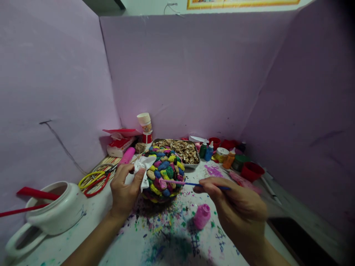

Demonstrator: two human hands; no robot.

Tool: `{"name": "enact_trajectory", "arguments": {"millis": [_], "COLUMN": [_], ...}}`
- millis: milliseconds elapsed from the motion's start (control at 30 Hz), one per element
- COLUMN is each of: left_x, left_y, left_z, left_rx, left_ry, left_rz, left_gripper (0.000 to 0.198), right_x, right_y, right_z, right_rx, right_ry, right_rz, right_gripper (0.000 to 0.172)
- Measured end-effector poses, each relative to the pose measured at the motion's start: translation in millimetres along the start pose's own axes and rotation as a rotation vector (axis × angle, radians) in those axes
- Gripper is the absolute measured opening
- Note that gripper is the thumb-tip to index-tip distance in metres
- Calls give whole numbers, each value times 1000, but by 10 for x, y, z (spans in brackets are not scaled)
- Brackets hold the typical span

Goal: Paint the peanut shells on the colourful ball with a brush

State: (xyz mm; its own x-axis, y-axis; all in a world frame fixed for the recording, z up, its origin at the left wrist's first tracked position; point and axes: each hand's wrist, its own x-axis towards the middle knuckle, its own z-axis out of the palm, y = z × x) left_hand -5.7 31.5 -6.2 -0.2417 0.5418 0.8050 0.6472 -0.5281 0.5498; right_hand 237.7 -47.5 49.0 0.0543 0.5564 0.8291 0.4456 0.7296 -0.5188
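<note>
A round object (163, 165) covered in peanut shells painted yellow, blue, green, pink and purple stands on the paint-spattered table. My left hand (125, 190) pinches a crumpled white tissue (144, 167) against its left side. In my right hand (233, 203) is a paintbrush (191, 183) with a blue handle, held like a pen. The brush's pink tip touches a shell on the front of the round object. Below the brush, nearer to me, an uncapped pink paint bottle (202, 217) stands upright. Some shells on the round object still look plain tan.
Behind is a metal tray (191, 165) of peanut shells. Paint bottles (209, 152) and a red cup (252, 171) line the right. At left are yellow-and-red-handled scissors (95, 181), a white pot (61, 212), a tissue pack (119, 146) and stacked paper cups (145, 127). A dark phone-like slab (299, 240) lies front right.
</note>
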Motion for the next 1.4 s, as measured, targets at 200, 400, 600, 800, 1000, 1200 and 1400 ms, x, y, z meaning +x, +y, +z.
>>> {"name": "enact_trajectory", "arguments": {"millis": [200,400,600,800,1000,1200,1400], "left_x": [-13,-1,1,19,18,14,22], "left_y": [-2,0,-19,-23,-25,-53,-50], "left_z": [-7,-4,-11,1,-3,-6,4], "left_rx": [7,14,3,18,3,-12,1], "left_ry": [-21,-15,-11,-2,1,0,-1], "left_rz": [-39,-16,-10,-21,-36,-48,-33], "left_gripper": [18,19,17,19,21,21,21], "right_x": [5,38,62,96,101,90,88], "right_y": [-11,-34,-48,-91,-87,-23,12], "right_z": [49,15,-24,-57,-49,-59,-18], "right_rx": [27,-17,-47,-27,16,56,74], "right_ry": [13,5,11,-10,-32,42,23], "right_rz": [-28,-35,-37,-39,-10,-55,-24], "right_gripper": [14,12,14,15,15,16,14]}}
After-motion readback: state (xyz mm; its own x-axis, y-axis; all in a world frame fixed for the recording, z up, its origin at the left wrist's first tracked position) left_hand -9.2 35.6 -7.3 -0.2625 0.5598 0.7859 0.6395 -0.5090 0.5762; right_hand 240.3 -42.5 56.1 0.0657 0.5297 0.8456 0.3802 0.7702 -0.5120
